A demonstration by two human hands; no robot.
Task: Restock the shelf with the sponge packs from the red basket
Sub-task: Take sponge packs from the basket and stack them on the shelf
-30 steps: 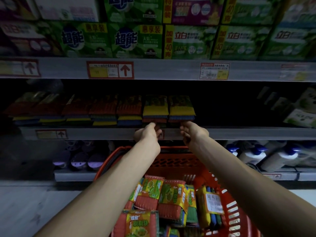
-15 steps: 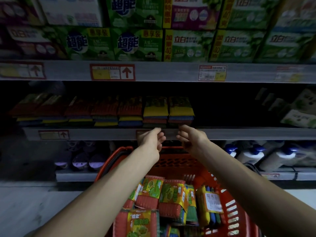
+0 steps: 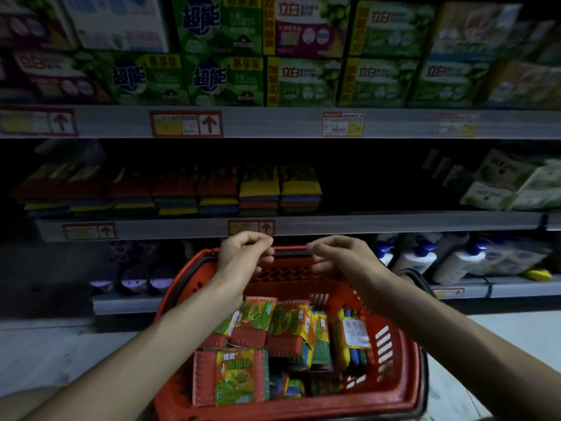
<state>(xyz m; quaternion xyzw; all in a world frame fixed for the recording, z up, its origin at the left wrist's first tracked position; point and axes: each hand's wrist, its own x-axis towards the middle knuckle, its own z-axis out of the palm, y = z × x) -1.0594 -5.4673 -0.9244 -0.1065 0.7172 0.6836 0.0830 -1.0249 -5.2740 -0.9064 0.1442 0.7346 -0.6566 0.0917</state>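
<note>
My left hand (image 3: 243,258) and right hand (image 3: 344,261) hover over the far rim of the red basket (image 3: 408,369), fingers loosely curled and holding nothing. Sponge packs (image 3: 233,376) fill the basket: the nearest lies flat with its label up, and those behind lean on edge. On the shelf (image 3: 394,226), stacked packs (image 3: 259,191) lie flat, short ends towards me.

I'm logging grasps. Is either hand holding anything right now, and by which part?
Nothing is held. The left hand and right hand hover above the red basket, fingers loosely curled and empty.
</note>
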